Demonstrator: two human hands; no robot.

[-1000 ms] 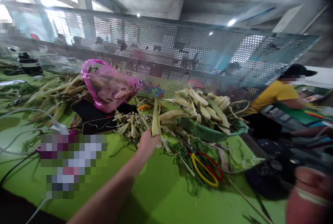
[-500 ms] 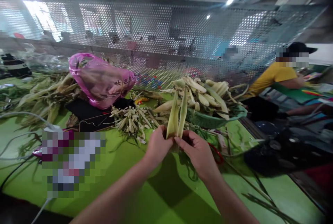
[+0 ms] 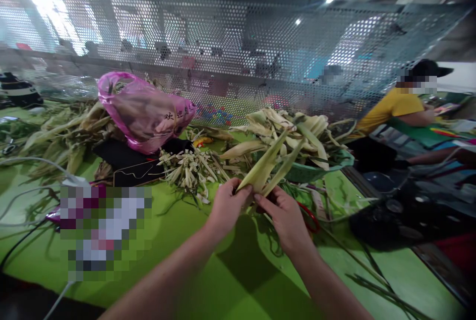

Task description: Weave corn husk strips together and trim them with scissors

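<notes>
Between my two hands, above the green table [image 3: 178,280], is a pale yellow-green corn husk [image 3: 265,163]. It fans into two long strips that lean up and to the right. My left hand [image 3: 227,206] pinches its lower left edge, thumb on top. My right hand [image 3: 284,213] grips the base from the right, with thumb and fingertips close to the left thumb. Some of the right fingers are hidden behind the husk. Just beyond, dry corn husks [image 3: 312,129] are heaped in a green basket [image 3: 316,173], partly covered by the held strips.
A pink plastic bag [image 3: 143,111] sits by more husks [image 3: 70,131] at the left. Cut husk pieces [image 3: 193,171] lie mid-table. Cables [image 3: 22,191] run along the left. A black bag [image 3: 401,221] is at the right edge; a person in yellow [image 3: 394,109] sits beyond.
The husk strips have tipped from nearly upright to a rightward lean, and the wider strip shows more of its face. Both hands keep their hold in almost the same place.
</notes>
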